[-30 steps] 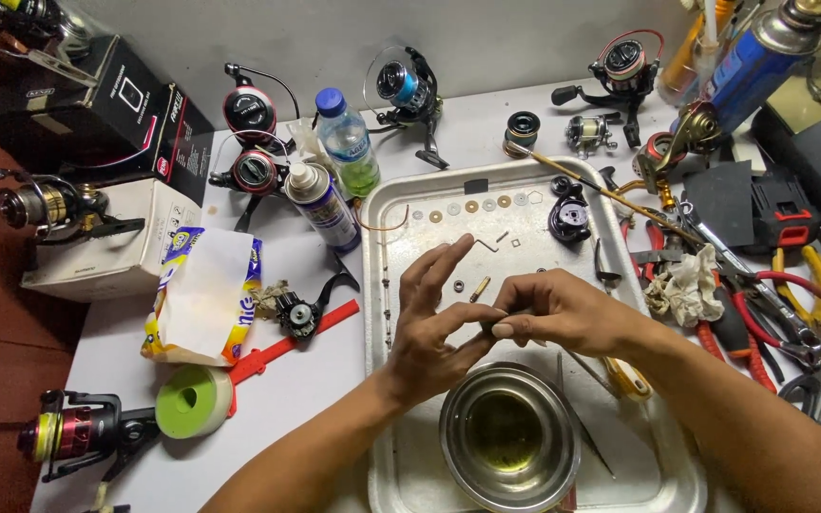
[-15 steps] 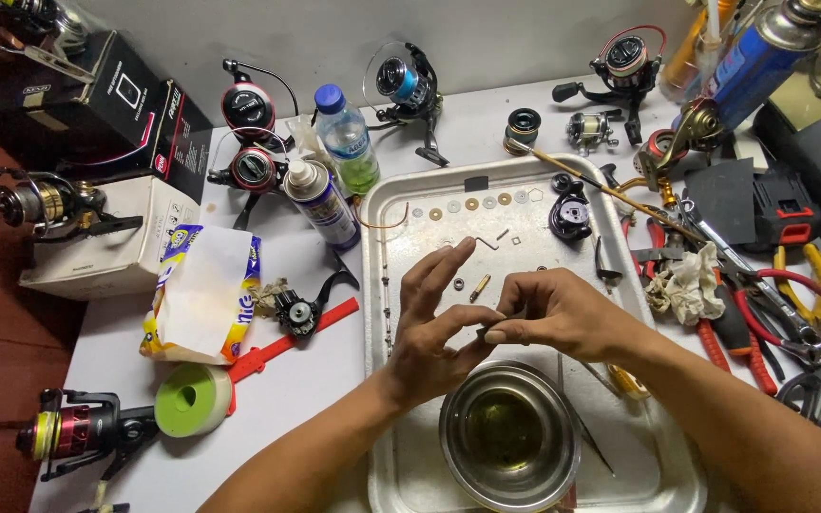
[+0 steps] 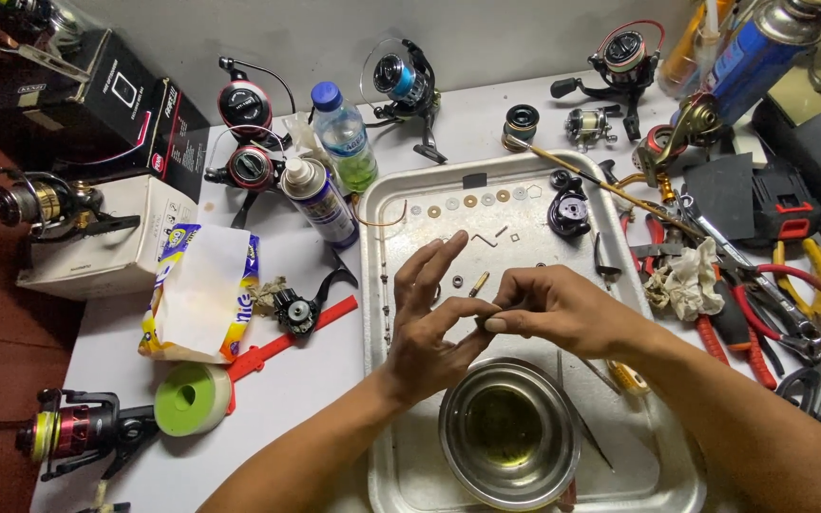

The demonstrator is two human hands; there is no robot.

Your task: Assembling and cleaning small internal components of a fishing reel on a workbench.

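White tabletop (image 3: 287, 418) against a pale wall, dark red floor along the left edge. Crowded bench; the only open patches are the lower-left table area in front of the green tape roll (image 3: 192, 400) and a strip between the tissue pack and the tray.

Metal tray (image 3: 382, 285) sits centre, long side running away from the person. Its far end holds a row of small washers (image 3: 472, 200) near the rim and a black spool part (image 3: 569, 211) at the far right corner. Near end holds a steel bowl (image 3: 508, 445) with yellowish liquid, just below both hands.

Left hand (image 3: 429, 323): thumb and forefinger pinched, other fingers spread upward. Right hand (image 3: 553, 309): thumb and forefinger pinched, other fingers curled. Both pinches meet on one tiny part (image 3: 483, 318) held over the tray middle, above the bowl's far rim; too small to identify.

Right of tray: tight clutter of pliers with red handles (image 3: 729, 328), a crumpled rag (image 3: 688, 280), scissors at the table edge. No free room there.

Packages: black box (image 3: 97, 104) far left, stacked above a white carton (image 3: 106, 252) with a reel on top; tissue pack (image 3: 203, 290), white with blue and yellow ends, just left of the tray; blue-and-white spray can (image 3: 320, 201) and clear bottle with blue cap (image 3: 344, 138) at the tray's far left corner; blue gas canister (image 3: 757, 52) far right.

Fishing reels ring the back edge and lower-left corner (image 3: 83, 429).
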